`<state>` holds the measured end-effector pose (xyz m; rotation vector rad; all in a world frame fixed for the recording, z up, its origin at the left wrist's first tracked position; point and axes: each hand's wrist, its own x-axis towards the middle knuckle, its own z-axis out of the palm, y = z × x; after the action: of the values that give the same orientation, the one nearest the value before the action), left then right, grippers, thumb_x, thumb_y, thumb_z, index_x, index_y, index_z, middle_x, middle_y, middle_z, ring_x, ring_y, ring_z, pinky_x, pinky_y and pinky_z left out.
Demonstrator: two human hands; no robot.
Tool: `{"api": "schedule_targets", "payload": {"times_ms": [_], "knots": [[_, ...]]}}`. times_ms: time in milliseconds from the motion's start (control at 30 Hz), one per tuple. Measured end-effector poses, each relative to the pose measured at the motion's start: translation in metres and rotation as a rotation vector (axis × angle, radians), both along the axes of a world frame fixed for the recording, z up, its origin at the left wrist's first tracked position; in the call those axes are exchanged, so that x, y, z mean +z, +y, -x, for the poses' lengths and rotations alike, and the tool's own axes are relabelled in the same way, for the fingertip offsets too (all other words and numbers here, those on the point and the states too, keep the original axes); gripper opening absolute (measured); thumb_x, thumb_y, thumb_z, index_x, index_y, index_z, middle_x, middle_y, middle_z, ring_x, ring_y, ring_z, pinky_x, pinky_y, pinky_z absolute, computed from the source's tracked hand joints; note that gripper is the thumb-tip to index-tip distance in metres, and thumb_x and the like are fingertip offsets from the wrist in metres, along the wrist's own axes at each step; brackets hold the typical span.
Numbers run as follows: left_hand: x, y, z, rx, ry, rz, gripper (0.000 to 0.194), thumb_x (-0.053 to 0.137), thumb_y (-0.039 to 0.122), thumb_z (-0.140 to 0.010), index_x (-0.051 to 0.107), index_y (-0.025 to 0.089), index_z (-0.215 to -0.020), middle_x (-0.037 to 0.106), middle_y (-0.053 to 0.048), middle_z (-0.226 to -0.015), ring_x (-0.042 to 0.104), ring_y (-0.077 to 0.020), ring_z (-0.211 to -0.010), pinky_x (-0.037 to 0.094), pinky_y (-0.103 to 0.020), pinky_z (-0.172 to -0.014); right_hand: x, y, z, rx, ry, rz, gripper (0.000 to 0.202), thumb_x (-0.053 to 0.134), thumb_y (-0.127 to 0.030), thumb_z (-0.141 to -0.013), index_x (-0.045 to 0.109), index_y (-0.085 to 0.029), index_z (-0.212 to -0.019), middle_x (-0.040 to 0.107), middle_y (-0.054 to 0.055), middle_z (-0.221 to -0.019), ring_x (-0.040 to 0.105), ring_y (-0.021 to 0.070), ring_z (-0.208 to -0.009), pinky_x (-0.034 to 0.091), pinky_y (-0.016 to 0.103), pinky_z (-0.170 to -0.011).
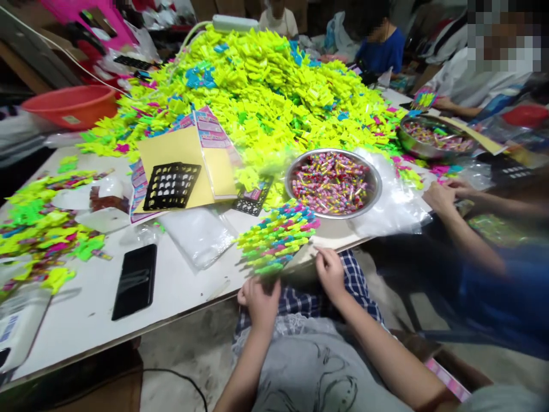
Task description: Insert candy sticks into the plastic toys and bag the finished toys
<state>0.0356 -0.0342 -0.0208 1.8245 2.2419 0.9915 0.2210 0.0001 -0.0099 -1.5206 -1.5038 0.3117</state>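
A block of many small coloured plastic pieces (pixel 278 233), yellow, green, blue and pink, stands in rows at the table's front edge. My left hand (pixel 261 297) is at its near left side, fingers curled against its dark lower edge. Just right of the block is my right hand (pixel 331 270), fingers curled near the edge; whether it grips anything is too blurred to tell. Behind the block sits a metal bowl (pixel 291 183) of small pink and yellow wrapped pieces. A dark perforated tray (pixel 252 197) lies left of the bowl.
A large heap of yellow pieces (pixel 266 91) fills the table's back. Clear bags (pixel 199 234), a black phone (pixel 134 281) and a black grid on yellow card (pixel 171 186) lie left. An orange basin (pixel 72 106) stands farther back. A person's hands (pixel 441 197) are at the right.
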Motion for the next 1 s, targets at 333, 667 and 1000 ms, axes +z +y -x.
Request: {"api": "schedule_targets", "payload": {"times_ms": [333, 667, 1000], "knots": [[0.003, 0.016, 0.011, 0.126, -0.026, 0.084, 0.018, 0.052, 0.032, -0.073, 0.057, 0.019, -0.083, 0.059, -0.005, -0.083, 0.051, -0.0255, -0.092, 0.029, -0.044, -0.086, 0.006, 0.066, -0.038, 0.397, -0.136, 0.080, 0.023, 0.057, -0.028, -0.079, 0.064, -0.019, -0.098, 0.065, 0.007, -0.093, 0.056, 0.0215, -0.090, 0.042, 0.035, -0.080], [0.011, 0.018, 0.047, 0.214, 0.056, 0.064, 0.013, 0.051, 0.032, -0.072, 0.053, 0.020, -0.076, 0.058, -0.004, -0.079, 0.052, -0.0238, -0.089, 0.029, -0.043, -0.087, -0.003, 0.057, -0.008, 0.426, -0.076, 0.082, 0.015, 0.057, -0.022, -0.078, 0.066, -0.020, -0.090, 0.066, 0.006, -0.084, 0.057, 0.0210, -0.081, 0.042, 0.033, -0.073], [0.008, 0.019, 0.055, 0.147, 0.074, 0.100, 0.016, 0.050, 0.026, -0.067, 0.057, 0.019, -0.080, 0.063, -0.007, -0.084, 0.054, -0.0266, -0.093, 0.031, -0.045, -0.088, 0.000, 0.058, -0.005, 0.444, -0.090, 0.033, 0.019, 0.049, -0.018, -0.080, 0.067, -0.017, -0.087, 0.066, 0.008, -0.078, 0.057, 0.0214, -0.076, 0.045, 0.034, -0.070]]}}
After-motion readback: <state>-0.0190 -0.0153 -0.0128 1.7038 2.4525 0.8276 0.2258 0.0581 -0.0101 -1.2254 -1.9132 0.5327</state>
